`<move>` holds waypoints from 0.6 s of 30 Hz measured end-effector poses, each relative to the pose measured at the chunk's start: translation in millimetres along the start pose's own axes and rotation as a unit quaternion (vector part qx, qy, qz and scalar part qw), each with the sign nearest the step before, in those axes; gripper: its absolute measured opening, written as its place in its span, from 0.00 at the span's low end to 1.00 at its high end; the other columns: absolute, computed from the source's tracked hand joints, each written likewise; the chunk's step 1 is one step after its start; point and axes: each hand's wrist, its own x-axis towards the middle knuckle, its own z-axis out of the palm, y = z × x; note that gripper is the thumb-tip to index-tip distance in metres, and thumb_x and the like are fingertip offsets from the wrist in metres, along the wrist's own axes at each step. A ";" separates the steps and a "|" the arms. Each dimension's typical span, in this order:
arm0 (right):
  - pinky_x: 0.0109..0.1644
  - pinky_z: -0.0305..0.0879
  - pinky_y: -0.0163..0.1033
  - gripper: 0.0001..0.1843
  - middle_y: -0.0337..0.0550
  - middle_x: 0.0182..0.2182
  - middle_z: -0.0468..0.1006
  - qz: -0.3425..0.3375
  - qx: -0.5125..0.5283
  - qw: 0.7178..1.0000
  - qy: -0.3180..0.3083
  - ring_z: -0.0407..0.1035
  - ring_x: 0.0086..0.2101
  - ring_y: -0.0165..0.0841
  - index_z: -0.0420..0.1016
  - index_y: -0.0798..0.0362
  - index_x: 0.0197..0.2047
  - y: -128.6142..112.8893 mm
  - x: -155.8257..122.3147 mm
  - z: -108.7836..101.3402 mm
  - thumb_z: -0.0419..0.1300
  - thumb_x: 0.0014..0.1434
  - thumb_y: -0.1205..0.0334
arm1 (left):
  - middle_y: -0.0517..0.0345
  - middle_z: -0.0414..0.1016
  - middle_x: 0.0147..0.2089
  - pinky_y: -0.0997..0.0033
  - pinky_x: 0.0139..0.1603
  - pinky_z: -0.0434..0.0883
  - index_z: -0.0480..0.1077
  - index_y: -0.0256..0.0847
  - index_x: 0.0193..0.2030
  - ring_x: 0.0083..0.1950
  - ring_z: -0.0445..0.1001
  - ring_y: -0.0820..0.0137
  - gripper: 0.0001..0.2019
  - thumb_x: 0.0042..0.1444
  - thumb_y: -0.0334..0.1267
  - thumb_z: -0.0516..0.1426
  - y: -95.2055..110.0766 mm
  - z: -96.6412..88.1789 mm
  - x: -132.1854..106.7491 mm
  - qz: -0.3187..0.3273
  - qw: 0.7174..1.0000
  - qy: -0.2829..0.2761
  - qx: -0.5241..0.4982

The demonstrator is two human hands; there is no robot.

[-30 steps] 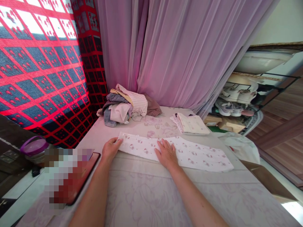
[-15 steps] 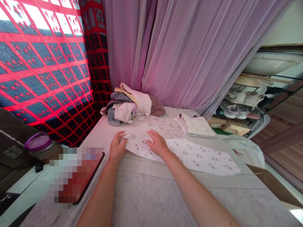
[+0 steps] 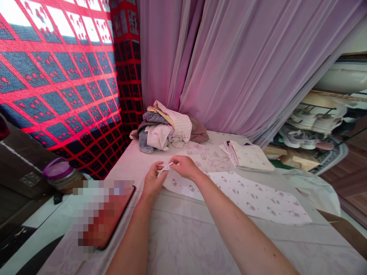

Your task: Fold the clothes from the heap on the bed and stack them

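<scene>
Head view: one clothes heap [image 3: 168, 128], one folded stack [image 3: 250, 156], one white printed garment [image 3: 258, 196] lying in front of both on floral sheet [image 3: 183, 229], bunched at left end. Pinching that end with left hand [image 3: 154, 182], grip nearly closed; pinching it with right hand [image 3: 185, 167] too, fingertips together. Versus half a second ago: hands closer together, end more gathered.

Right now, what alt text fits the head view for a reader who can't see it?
A person's left hand and right hand hold one end of a white printed cloth lying across a flowered sheet. Behind lie a loose clothes pile and, to its right, a folded stack, before a lilac curtain.
</scene>
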 end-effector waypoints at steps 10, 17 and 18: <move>0.41 0.67 0.35 0.11 0.35 0.32 0.79 -0.011 0.077 0.994 0.073 0.73 0.34 0.30 0.72 0.49 0.37 7.2 1.9 20.8 0.55 0.51 0.70 | 0.65 0.72 0.28 0.76 0.31 0.64 0.75 0.40 0.37 0.29 0.67 0.74 0.13 0.47 0.44 0.58 2.9 -1.3 -2.1 -0.007 0.999 -0.024 0.047; 0.42 0.67 0.36 0.08 0.36 0.34 0.79 -0.019 0.027 0.998 0.056 0.72 0.36 0.32 0.73 0.49 0.34 7.9 -1.8 14.9 0.56 0.51 0.69 | 0.60 0.77 0.34 0.72 0.40 0.67 0.77 0.40 0.37 0.36 0.71 0.70 0.13 0.50 0.45 0.57 -1.9 -1.5 -2.1 0.045 0.996 0.016 0.073; 0.43 0.67 0.37 0.08 0.36 0.36 0.80 -0.017 0.022 0.998 0.050 0.72 0.38 0.32 0.73 0.48 0.35 7.9 -2.1 13.1 0.57 0.51 0.69 | 0.60 0.77 0.34 0.72 0.41 0.67 0.77 0.41 0.37 0.36 0.72 0.70 0.13 0.50 0.45 0.57 -2.1 -1.2 -2.1 0.051 0.996 0.018 0.075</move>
